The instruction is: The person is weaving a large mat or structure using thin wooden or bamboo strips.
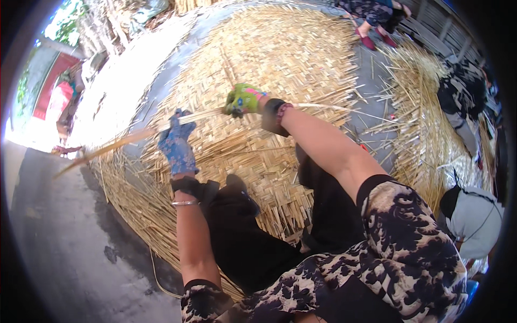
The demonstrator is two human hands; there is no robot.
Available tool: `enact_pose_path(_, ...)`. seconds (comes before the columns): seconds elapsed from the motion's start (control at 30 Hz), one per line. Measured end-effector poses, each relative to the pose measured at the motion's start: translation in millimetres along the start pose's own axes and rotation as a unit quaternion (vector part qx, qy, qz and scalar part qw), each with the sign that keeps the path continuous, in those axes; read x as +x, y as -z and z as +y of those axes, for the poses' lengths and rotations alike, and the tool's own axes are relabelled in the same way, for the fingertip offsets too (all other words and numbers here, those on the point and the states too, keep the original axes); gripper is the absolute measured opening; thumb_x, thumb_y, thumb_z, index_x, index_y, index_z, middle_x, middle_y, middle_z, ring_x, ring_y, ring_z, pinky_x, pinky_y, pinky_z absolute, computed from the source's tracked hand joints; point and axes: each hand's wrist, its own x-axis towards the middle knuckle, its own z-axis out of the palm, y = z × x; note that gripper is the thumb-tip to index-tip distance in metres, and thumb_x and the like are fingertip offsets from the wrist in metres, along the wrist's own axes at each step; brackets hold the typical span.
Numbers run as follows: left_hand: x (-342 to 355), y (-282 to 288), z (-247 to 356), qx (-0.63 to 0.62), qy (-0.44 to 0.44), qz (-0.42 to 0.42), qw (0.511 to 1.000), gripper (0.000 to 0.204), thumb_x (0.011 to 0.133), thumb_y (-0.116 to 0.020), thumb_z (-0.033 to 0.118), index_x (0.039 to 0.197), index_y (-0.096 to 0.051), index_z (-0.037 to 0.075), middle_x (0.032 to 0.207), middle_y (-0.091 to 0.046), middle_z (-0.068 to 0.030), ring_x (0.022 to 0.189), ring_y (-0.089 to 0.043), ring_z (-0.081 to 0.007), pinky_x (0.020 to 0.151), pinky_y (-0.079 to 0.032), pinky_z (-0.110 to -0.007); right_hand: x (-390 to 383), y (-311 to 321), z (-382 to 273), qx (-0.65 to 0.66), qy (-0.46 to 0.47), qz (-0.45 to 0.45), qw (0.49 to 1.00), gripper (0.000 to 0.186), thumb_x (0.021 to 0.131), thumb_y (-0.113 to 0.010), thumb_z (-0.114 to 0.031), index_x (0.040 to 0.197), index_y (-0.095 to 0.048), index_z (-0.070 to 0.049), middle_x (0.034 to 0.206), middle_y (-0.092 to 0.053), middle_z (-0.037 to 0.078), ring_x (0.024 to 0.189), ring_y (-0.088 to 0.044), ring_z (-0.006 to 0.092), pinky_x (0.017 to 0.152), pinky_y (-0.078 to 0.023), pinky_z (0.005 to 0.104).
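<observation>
A few long, pale reed strips [207, 114] run across in front of me, their far ends reaching out to the left. My left hand [178, 144], in a blue flowered glove, is closed round them. Farther right, my right hand [244, 100], in a green and pink glove, grips the same strips with its fingers wrapped. Thin strip ends stick out to the right past my right wrist. Beneath both hands spreads a large woven reed mat [285, 59], with loose reed ends along its edges. My feet and dark-trousered legs are on its near part.
Loose reeds [124, 202] fan out along the mat's near left edge, beside grey concrete [54, 231]. More reeds [417, 102] lie at the right. A person in red shoes [366, 40] sits at the far right; another person in a pale hat [474, 220] is close on my right.
</observation>
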Motion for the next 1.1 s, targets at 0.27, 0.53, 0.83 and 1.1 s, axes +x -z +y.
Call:
enact_pose_path(0.27,-12,-17,-10,0.178,0.08,-0.126,0.973,0.025,0.083,-0.051,0.012,0.1,-0.054,-0.005,0.093,-0.058,-0.012,0.083,-0.058,-0.0178,0.072,-0.049,-0.027,5,-13,-3,0.239,0.052,-0.056,0.968,0.018,0.071,-0.062,-0.01,0.085,-0.059,0.001,0.071,-0.061,0.009,0.065,-0.06,0.0149,0.056,-0.048,0.0237)
enact_pose_path(0.53,-2,-10,-6,0.066,0.057,0.003,0.996,0.021,0.08,-0.053,0.007,0.093,-0.054,-0.01,0.086,-0.06,-0.0163,0.073,-0.061,-0.0226,0.062,-0.053,-0.029,2,-13,-2,0.193,0.076,-0.032,0.978,0.025,0.071,-0.059,-0.026,0.072,-0.064,-0.001,0.062,-0.062,0.005,0.053,-0.058,0.0099,0.05,-0.046,0.0212)
enact_pose_path(0.83,1,6,3,0.041,0.037,0.097,0.994,0.017,0.08,-0.052,0.006,0.088,-0.056,-0.008,0.078,-0.06,-0.0155,0.063,-0.062,-0.0209,0.053,-0.053,-0.027,11,-16,30,0.003,0.127,-0.057,0.99,0.02,0.069,-0.065,-0.009,0.086,-0.061,0.001,0.074,-0.063,0.009,0.069,-0.059,0.0144,0.06,-0.048,0.0265)
enact_pose_path(1.1,4,10,3,0.101,0.047,0.142,0.984,0.016,0.08,-0.054,0.01,0.086,-0.057,-0.005,0.076,-0.061,-0.0136,0.057,-0.061,-0.0171,0.041,-0.046,-0.021,2,-21,16,-0.241,0.156,0.025,0.958,0.013,0.068,-0.063,-0.008,0.079,-0.063,0.0,0.069,-0.062,0.007,0.06,-0.058,0.0131,0.053,-0.046,0.0261)
